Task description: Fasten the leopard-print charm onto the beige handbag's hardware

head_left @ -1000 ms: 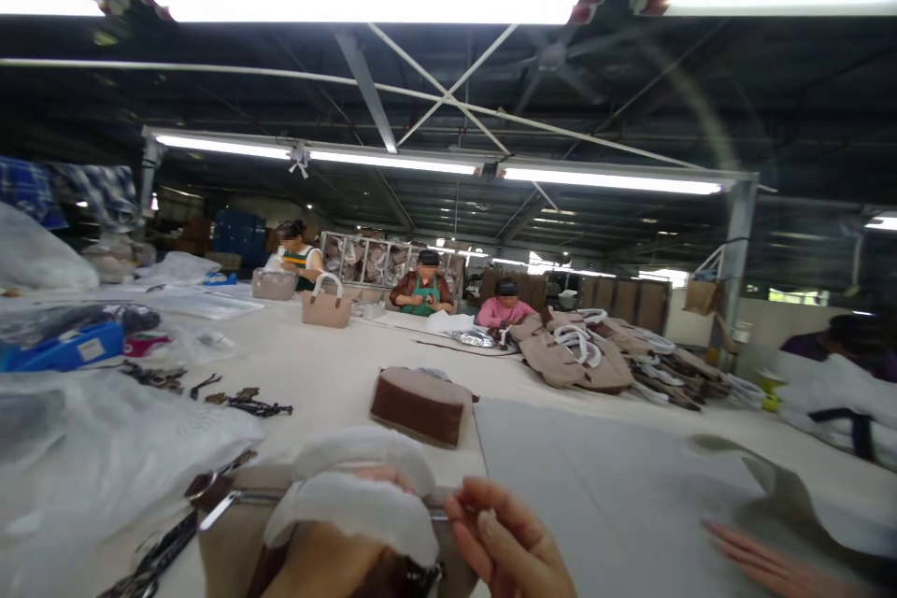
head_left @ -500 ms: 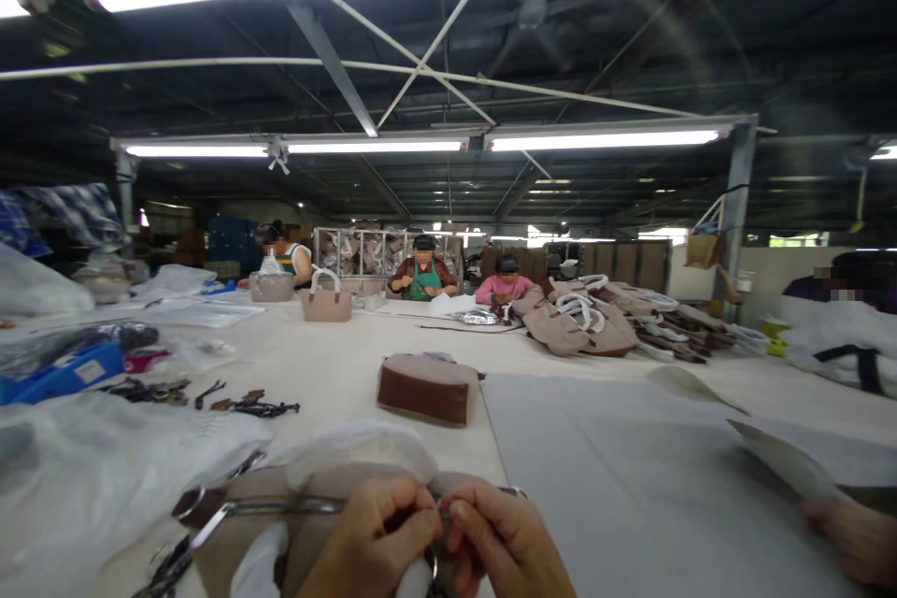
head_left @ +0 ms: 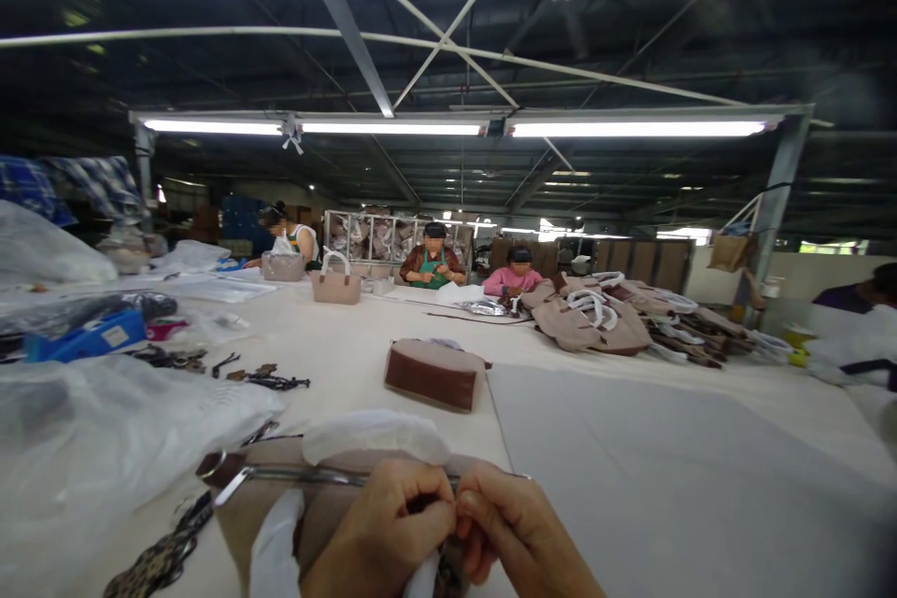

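A beige handbag [head_left: 280,505] with brown trim stands at the near table edge, white stuffing paper [head_left: 371,434] bulging from its top. My left hand [head_left: 392,533] and my right hand [head_left: 511,533] meet over its top edge, fingertips pinched together on a small piece at the end of the bag's metal zipper line [head_left: 301,476]. What exactly sits between the fingers is hidden. A white strip [head_left: 273,551] hangs down the bag's front.
Another bag lies on its side [head_left: 434,376] mid-table. Clear plastic sheeting [head_left: 105,439] and dark metal hardware [head_left: 266,380] sit left, with a blue box [head_left: 88,336]. A grey sheet [head_left: 665,467] covers the right. A heap of bags [head_left: 595,322] and several seated workers are beyond.
The camera has tilted down a little. My left hand came up from under the paper to meet my right hand on the bag's top. Another person's hand and paper at right have left view.
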Demonstrator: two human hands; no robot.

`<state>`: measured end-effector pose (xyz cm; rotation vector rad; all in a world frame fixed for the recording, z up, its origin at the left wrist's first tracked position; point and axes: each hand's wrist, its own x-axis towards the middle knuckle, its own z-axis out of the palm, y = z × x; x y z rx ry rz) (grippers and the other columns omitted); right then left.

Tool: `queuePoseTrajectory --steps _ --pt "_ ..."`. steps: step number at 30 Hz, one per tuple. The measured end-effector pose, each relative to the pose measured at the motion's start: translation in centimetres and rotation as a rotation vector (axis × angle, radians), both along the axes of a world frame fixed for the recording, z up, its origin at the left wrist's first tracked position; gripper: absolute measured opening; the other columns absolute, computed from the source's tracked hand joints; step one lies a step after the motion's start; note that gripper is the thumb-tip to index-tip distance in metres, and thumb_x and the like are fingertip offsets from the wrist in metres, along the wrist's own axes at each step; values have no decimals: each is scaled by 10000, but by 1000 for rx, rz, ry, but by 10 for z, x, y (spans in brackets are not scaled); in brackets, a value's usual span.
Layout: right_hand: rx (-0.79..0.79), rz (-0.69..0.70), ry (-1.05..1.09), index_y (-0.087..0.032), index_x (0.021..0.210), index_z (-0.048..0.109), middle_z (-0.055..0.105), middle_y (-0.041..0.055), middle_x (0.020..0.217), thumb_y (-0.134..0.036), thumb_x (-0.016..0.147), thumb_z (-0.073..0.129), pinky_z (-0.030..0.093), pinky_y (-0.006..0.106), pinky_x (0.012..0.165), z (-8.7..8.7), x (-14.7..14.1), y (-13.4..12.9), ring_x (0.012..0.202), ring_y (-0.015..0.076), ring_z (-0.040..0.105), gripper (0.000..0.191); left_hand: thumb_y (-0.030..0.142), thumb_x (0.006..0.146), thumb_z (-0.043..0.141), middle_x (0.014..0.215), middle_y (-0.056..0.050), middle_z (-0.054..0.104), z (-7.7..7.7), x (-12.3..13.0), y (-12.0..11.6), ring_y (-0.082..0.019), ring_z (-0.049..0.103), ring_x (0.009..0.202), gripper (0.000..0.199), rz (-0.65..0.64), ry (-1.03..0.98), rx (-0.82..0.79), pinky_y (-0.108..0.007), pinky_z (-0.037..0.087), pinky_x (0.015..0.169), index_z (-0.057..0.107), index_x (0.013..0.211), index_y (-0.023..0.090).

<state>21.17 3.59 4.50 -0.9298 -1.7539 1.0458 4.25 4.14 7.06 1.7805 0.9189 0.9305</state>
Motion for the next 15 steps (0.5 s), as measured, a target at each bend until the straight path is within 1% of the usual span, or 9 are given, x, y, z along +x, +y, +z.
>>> queuePoseTrajectory --steps 3,5,8,11,13,15 --pt "17 18 -24 -179 701 521 544 -9 556 -521 933 442 421 193 478 1 1 0 478 110 525 421 269 713 477 630 -46 653 -2 -1 2 -189 591 640 195 7 12 41 -262 453 601 610 588 200" --pt "42 14 -56 -184 689 508 530 -14 554 -503 936 429 411 190 476 2 1 -1 479 108 514 412 251 704 476 601 -40 638 -3 -1 3 -174 566 610 194 14 19 93 -257 426 583 609 575 193" --pt "76 -8 -190 -191 682 483 517 -8 560 -517 939 379 399 197 482 3 4 -1 493 116 512 428 226 716 477 569 -23 618 -7 0 5 -155 532 568 203 51 32 160 -254 374 547 607 563 190" --pt "70 2 -298 -200 694 447 495 -9 575 -534 950 312 380 202 479 7 6 -1 494 116 495 442 198 741 474 559 -3 615 -13 2 6 -142 526 547 221 78 18 199 -249 346 534 581 548 192" --pt "49 31 -306 -207 698 420 480 -18 580 -500 956 305 368 196 471 10 6 -2 492 110 484 407 181 746 471 553 8 614 -15 2 6 -134 523 532 229 73 -11 205 -245 344 531 547 530 194" --pt "15 60 -302 -208 700 424 475 -32 572 -405 940 346 366 187 469 15 6 -3 491 103 483 319 155 734 459 565 8 626 -16 2 5 -137 541 536 222 43 -26 203 -243 360 536 543 533 198"
